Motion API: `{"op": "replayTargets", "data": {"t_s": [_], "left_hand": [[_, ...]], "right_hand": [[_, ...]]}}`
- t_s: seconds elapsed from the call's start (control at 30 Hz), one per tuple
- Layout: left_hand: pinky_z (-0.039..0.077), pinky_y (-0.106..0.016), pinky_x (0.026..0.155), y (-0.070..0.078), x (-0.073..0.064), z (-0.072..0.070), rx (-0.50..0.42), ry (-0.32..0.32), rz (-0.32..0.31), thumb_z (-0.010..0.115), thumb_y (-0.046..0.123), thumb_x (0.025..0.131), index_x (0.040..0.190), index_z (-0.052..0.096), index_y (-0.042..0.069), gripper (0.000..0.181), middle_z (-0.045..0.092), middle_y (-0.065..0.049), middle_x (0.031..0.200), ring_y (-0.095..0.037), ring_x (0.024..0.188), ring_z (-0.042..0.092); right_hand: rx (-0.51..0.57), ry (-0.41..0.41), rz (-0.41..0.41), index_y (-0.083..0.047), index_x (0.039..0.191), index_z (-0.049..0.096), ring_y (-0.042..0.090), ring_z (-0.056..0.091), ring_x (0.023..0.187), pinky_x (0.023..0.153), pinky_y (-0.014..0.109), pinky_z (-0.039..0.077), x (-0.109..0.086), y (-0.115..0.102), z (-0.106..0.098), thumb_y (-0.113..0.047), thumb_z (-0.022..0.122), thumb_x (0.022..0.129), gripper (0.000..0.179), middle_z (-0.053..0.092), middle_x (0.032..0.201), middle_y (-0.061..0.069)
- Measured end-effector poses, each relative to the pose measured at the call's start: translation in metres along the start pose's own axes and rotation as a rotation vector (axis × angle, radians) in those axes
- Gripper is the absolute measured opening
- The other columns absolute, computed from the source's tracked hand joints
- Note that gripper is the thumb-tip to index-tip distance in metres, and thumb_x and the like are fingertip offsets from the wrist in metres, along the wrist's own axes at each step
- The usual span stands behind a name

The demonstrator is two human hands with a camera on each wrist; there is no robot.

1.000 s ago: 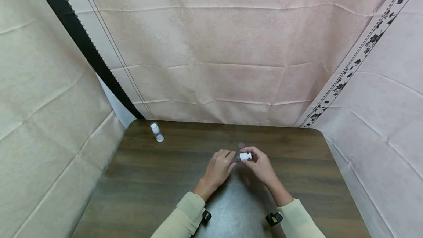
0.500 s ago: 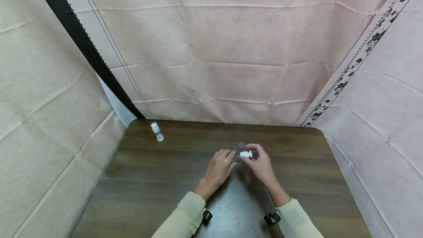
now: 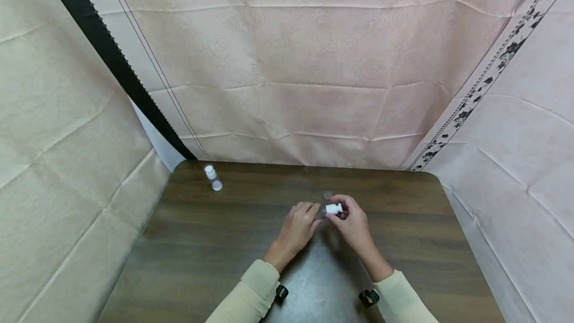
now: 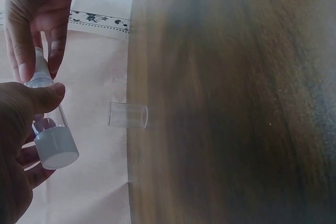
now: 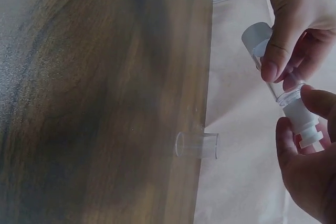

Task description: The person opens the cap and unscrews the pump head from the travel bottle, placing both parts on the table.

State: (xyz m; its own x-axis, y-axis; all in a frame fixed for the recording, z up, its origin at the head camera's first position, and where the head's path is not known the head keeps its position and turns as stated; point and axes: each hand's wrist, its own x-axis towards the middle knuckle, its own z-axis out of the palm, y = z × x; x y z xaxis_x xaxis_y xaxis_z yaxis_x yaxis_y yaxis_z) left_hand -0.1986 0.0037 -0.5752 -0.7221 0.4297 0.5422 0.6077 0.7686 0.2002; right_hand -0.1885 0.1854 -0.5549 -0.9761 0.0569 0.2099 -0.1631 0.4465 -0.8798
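Note:
My left hand (image 3: 297,226) grips the clear body of a small pump bottle (image 5: 272,88), which lies tilted between both hands above the table. A wide pale base (image 4: 56,148) closes the bottle's lower end. At the other end, the thumb and fingers of my right hand (image 3: 357,227) pinch the white pump top (image 5: 300,116). Whether that top is loose on the neck, I cannot tell. Just beyond the hands, a clear cylindrical cap (image 5: 197,145) stands apart on the table.
Another clear bottle with a white top (image 3: 213,177) is at the table's far left corner. The brown wooden table (image 3: 215,243) has rounded far corners. Pale cloth (image 3: 305,88) hangs behind it and along both sides.
My right hand has shifted slightly and its fingers have changed position round the white pump top, which has tilted a little. My left hand has stayed almost still.

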Motion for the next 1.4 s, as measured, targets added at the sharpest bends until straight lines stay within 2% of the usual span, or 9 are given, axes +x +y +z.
{"op": "replayTargets", "data": {"t_s": [0.23,0.4,0.57,0.63,0.7,0.83,0.93,1.17,1.4], "left_hand": [[0.059,-0.034,0.084,0.0,0.001,0.001,-0.03,0.019,-0.013,0.085,0.027,0.087,0.119,0.073,0.006,0.041,0.074,-0.006,0.106,-0.019,0.096,0.07],[0.059,-0.032,0.082,-0.001,0.001,-0.001,-0.045,0.003,-0.045,0.085,0.028,0.087,0.119,0.073,0.006,0.041,0.074,-0.007,0.105,-0.019,0.094,0.07],[0.06,-0.031,0.082,-0.003,0.0,-0.003,-0.054,-0.006,-0.06,0.085,0.027,0.087,0.119,0.073,0.006,0.04,0.074,-0.007,0.106,-0.02,0.095,0.07],[0.06,-0.031,0.082,-0.005,0.0,-0.003,-0.057,0.001,-0.058,0.085,0.027,0.087,0.119,0.073,0.006,0.04,0.073,-0.007,0.106,-0.02,0.095,0.07],[0.06,-0.031,0.082,-0.007,0.0,-0.004,-0.061,0.008,-0.057,0.085,0.027,0.087,0.119,0.073,0.006,0.04,0.073,-0.008,0.106,-0.02,0.095,0.07],[0.06,-0.03,0.082,-0.01,0.0,-0.005,-0.067,0.007,-0.061,0.084,0.027,0.088,0.12,0.072,0.006,0.04,0.073,-0.007,0.107,-0.019,0.096,0.07],[0.06,-0.03,0.082,-0.012,0.0,-0.005,-0.081,0.0,-0.07,0.083,0.026,0.089,0.121,0.072,0.006,0.04,0.073,-0.008,0.108,-0.019,0.097,0.07],[0.061,-0.03,0.084,-0.015,0.0,-0.005,-0.091,-0.021,-0.099,0.082,0.026,0.09,0.123,0.072,0.006,0.04,0.073,-0.008,0.11,-0.019,0.099,0.07],[0.061,-0.032,0.085,-0.016,-0.001,-0.006,-0.09,-0.023,-0.103,0.082,0.025,0.09,0.123,0.072,0.005,0.04,0.073,-0.009,0.111,-0.021,0.101,0.07]], "right_hand": [[0.097,0.062,-0.005,0.003,0.122,0.059,0.031,0.069,0.108,0.088,0.028,0.06,0.0,0.002,0.002,0.01,0.083,0.079,0.05,0.066,0.12,0.02],[0.104,0.132,-0.099,0.004,0.124,0.063,0.037,0.071,0.106,0.089,0.029,0.059,0.003,0.008,-0.001,0.013,0.082,0.078,0.051,0.067,0.121,0.024],[0.044,0.15,-0.176,0.004,0.125,0.066,0.038,0.071,0.108,0.089,0.021,0.057,0.01,0.013,-0.009,0.015,0.081,0.079,0.05,0.066,0.128,0.021],[0.002,0.14,-0.189,0.003,0.126,0.067,0.038,0.07,0.11,0.089,0.018,0.055,0.014,0.017,-0.013,0.014,0.081,0.08,0.05,0.063,0.131,0.02],[-0.032,0.121,-0.196,0.003,0.127,0.067,0.038,0.07,0.112,0.09,0.02,0.056,0.02,0.02,-0.016,0.013,0.08,0.08,0.049,0.061,0.132,0.02],[-0.1,0.082,-0.199,0.004,0.129,0.066,0.039,0.071,0.11,0.089,0.035,0.059,0.032,0.028,-0.022,0.013,0.079,0.082,0.05,0.061,0.128,0.023],[-0.144,0.045,-0.176,0.006,0.13,0.064,0.04,0.071,0.109,0.089,0.042,0.059,0.041,0.034,-0.026,0.013,0.078,0.083,0.049,0.063,0.124,0.025],[-0.213,-0.036,-0.094,0.005,0.13,0.063,0.04,0.071,0.112,0.091,0.042,0.059,0.056,0.046,-0.029,0.012,0.076,0.085,0.048,0.064,0.128,0.026],[-0.22,-0.137,-0.037,0.006,0.133,0.062,0.041,0.067,0.117,0.095,0.047,0.058,0.068,0.057,-0.03,0.011,0.074,0.088,0.047,0.061,0.131,0.026]]}}
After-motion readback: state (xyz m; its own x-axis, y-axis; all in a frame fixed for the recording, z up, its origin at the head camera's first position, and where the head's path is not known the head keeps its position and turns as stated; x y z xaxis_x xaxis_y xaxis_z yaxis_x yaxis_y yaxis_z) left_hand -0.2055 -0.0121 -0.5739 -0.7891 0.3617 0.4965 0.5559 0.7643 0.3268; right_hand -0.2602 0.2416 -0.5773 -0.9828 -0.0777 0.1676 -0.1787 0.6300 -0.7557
